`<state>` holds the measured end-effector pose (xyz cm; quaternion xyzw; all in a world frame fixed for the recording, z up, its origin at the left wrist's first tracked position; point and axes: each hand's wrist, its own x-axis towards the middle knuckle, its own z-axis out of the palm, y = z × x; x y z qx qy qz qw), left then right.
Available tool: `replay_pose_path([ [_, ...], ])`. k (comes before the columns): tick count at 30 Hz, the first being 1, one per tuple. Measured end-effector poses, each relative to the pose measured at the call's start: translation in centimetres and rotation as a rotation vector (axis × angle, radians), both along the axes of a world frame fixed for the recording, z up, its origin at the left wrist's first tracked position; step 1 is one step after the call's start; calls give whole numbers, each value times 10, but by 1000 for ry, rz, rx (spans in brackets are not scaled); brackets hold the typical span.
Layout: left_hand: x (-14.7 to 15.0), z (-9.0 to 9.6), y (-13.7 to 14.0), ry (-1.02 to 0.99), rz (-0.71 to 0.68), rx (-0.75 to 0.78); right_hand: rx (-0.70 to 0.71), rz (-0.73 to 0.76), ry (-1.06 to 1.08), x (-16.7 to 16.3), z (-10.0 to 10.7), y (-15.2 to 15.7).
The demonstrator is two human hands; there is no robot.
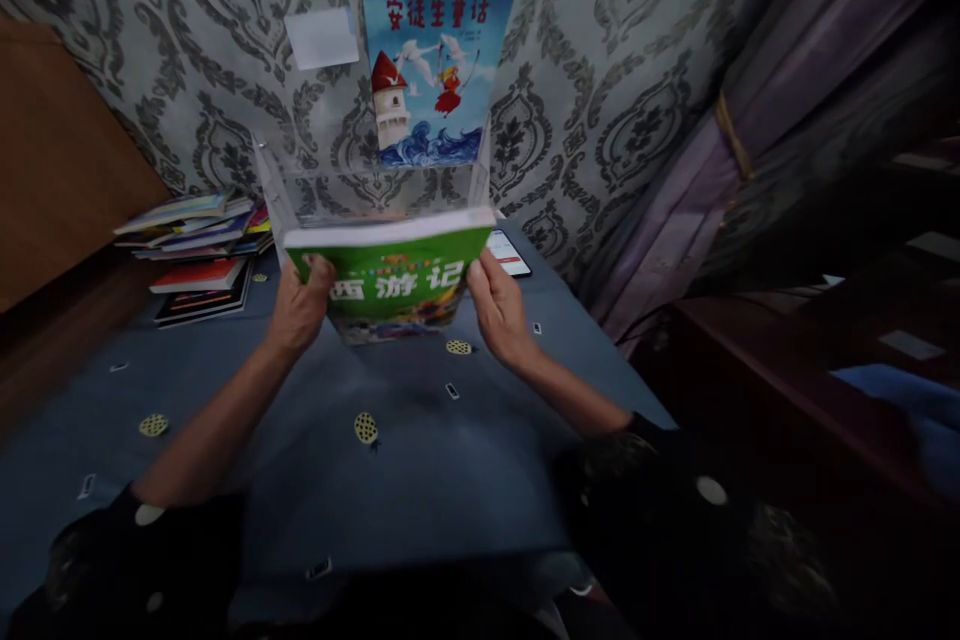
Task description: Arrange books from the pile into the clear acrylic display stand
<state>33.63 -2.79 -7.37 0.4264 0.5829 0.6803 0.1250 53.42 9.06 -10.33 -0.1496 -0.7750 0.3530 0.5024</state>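
Note:
A green book (pixel 397 285) with white Chinese characters on its cover is held up over the table, tilted back so its white page edge shows on top. My left hand (pixel 302 300) grips its left side, thumb on the cover. At its right edge my right hand (pixel 496 305) is closed on it too, with the fingers behind hidden. Just beyond the book stands a clear plastic stand (pixel 274 185), partly covered by it. A blue book (pixel 427 40) with a red-roofed tower on its cover stands upright on the stand's upper part.
Several books lie in a stack (pixel 199 235) at the back left. A phone (pixel 508 253) with a lit screen lies behind my right hand. The blue cloth-covered table (pixel 450 480) meets a patterned wall (pixel 615 120); a purple curtain (pixel 690 180) hangs at right.

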Motion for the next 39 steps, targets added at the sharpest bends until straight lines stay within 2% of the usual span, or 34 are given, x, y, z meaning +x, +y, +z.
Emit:
replay_pose_path([
  [2,-2,-9,-18,60,-60,-132,-49,61,-105,22,-17,-13],
  [4,0,-15,-36,93,-232,-241,-83,108,-237,45,-35,-26],
  [6,6,-17,-52,100,-380,-304,-88,158,-283,65,-50,-38],
  [9,17,-17,-70,181,-511,-322,-26,272,-306,84,-61,-49],
  [12,26,-21,-84,423,-610,-315,108,397,-362,93,-63,-54],
  [16,31,-26,-101,795,-747,-509,233,482,-481,99,-64,-57],
  [18,30,-29,-105,916,-760,-557,278,497,-506,98,-65,-55],
  [21,22,-32,-103,1056,-723,-507,335,488,-476,90,-67,-46],
  [27,15,-40,-79,1190,-652,-435,402,408,-392,81,-72,-22],
  [33,34,-49,-48,1280,-654,-393,368,306,-441,103,-77,-5],
  [39,63,-63,-21,1493,-499,-229,397,298,-526,129,-80,27],
])
